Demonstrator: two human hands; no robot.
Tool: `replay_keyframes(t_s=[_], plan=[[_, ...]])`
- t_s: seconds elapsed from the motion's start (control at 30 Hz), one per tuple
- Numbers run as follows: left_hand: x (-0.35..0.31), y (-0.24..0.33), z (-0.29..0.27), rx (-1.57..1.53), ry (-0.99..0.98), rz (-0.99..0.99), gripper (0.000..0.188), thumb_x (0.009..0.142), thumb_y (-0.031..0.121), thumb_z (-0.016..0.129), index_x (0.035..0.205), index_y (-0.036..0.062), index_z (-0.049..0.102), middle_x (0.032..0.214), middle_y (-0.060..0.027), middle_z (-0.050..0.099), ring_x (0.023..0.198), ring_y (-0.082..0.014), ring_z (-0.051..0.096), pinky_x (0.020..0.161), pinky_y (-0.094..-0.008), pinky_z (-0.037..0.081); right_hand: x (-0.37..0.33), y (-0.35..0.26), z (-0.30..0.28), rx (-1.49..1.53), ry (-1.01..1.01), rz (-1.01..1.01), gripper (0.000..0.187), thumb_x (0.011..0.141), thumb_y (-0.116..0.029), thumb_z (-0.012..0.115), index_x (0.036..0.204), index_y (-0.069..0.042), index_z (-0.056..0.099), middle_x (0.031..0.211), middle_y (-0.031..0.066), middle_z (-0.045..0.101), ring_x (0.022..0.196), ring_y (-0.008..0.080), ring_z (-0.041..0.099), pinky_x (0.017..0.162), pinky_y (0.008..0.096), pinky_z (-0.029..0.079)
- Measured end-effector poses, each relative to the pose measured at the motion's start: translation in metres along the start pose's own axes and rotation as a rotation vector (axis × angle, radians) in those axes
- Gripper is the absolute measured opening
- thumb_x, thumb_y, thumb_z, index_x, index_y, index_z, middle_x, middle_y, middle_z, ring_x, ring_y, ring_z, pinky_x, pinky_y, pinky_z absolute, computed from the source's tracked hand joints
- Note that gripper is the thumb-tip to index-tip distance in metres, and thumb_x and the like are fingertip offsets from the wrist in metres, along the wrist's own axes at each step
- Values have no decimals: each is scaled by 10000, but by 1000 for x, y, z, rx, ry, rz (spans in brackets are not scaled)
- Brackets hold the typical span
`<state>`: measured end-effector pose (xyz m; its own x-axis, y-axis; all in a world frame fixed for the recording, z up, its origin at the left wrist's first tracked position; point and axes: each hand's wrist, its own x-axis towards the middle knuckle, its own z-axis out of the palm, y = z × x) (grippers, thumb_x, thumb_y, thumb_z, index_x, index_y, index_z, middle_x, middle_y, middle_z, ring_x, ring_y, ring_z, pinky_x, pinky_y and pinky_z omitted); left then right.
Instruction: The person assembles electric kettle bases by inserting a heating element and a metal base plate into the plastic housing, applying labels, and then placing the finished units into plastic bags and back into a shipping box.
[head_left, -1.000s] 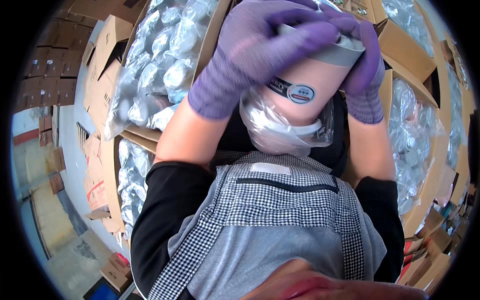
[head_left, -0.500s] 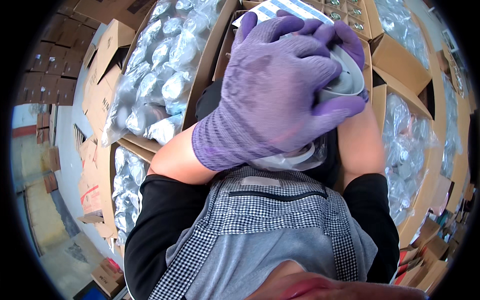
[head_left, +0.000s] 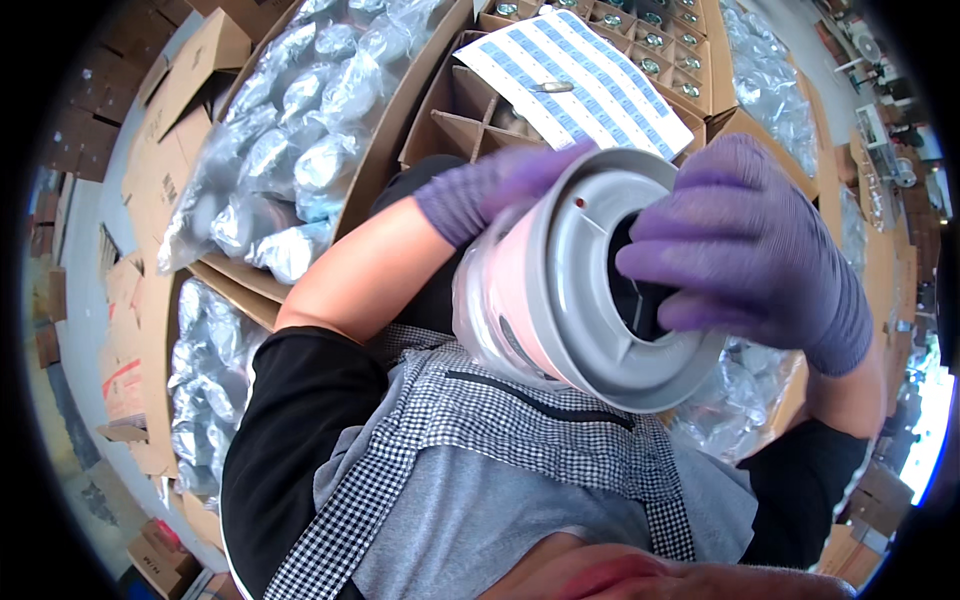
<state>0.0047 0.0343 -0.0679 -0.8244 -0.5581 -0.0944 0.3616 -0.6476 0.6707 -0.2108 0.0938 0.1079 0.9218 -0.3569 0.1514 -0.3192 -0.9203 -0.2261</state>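
Observation:
A round pink-sided appliance base [head_left: 515,265] is tipped in my lap, its grey ring-shaped underside facing up and right. Clear plastic film clings to its lower left side. A dark round opening sits in the middle of the underside. At the far left rim, my purple-gloved left hand [head_left: 515,185] is smeared by motion, with its fingers partly hidden. My purple-gloved right hand [head_left: 745,255] reaches over from the right, fingers bent across the dark opening. Whatever those fingers hold, if anything, is hidden.
Ahead, a blue-and-white striped label sheet [head_left: 590,95] with a small tapered object [head_left: 552,87] covers part of a divided carton [head_left: 440,135]. Film-wrapped items [head_left: 290,170] fill a carton at left. Shiny-topped items stand in compartments [head_left: 655,40] beyond.
The hands have come apart; the right hand moved right and down. The appliance base has come toward me, turned underside up. The label sheet is now largely uncovered.

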Motion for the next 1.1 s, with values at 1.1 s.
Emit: replay_keyframes(t_s=[1.1], plan=[[26,-53,-18,-173,-121,-71,529,1016,421,561,1354,16,602,1299,-120,655,1179,-219,630,1068,-350,474,49,-18,0,-101,-373,-263,231,785,-243,720,907,-57,658,788,49,599,646,231,641,597,363,537]])
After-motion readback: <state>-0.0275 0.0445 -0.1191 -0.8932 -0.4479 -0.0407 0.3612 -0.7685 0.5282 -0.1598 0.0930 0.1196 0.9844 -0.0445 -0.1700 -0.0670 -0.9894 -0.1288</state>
